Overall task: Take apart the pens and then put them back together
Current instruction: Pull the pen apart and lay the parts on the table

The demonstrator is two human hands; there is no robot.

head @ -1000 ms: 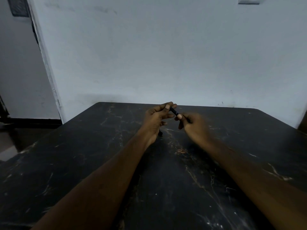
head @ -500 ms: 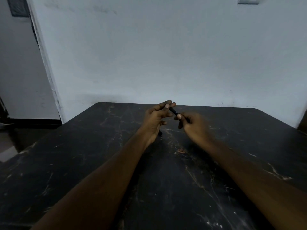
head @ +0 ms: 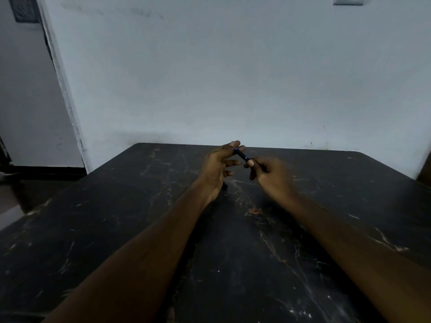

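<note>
Pinching pen (head: 241, 155) both ends: left hand (head: 218, 169) by fingertips, right hand (head: 270, 176) curled round it, over desk (head: 116, 229) far edge. Risk: small part pops loose, lost on dark desk.

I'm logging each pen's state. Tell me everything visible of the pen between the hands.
The pen is slim, dark, seemingly plastic, with a bluish glint near its upper end. It slants down to the right above the table. The left hand pinches its upper end, the right hand its lower. Joints are too small to see.
</note>
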